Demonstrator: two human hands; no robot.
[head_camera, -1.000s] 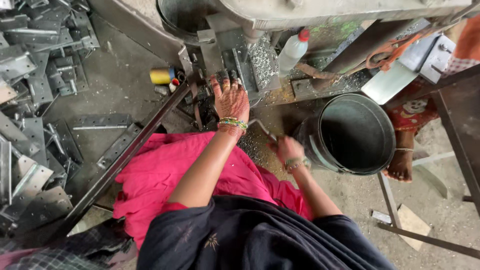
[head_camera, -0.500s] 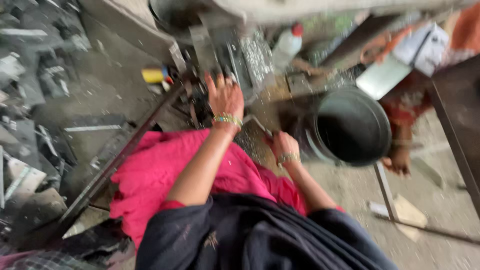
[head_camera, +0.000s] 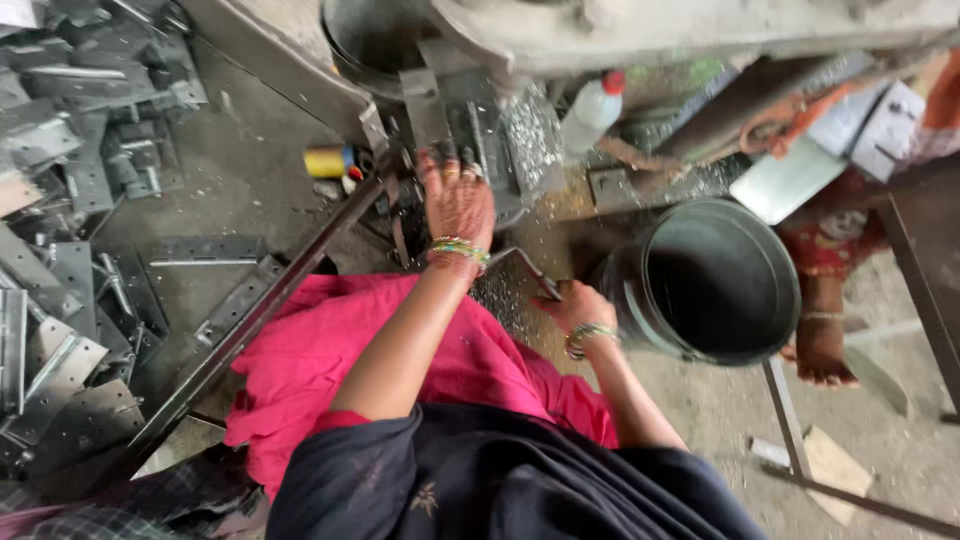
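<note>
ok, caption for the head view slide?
Left hand on the press bed, right hand gripping a bent metal strip beside a bucket.

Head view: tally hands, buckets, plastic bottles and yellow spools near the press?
Hands: 2, left hand at the machine, right hand gripping a bent metal piece
Dark bucket: 1
White bottle: 1
Yellow spool: 1
Total: 5

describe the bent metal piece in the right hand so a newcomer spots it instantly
Start at the big dark round bucket on the right. Just left of its rim, the right hand grips a thin angled metal strip over the shavings-strewn floor. Unlike the flat hinge plates piled far left, it is bent.
</note>
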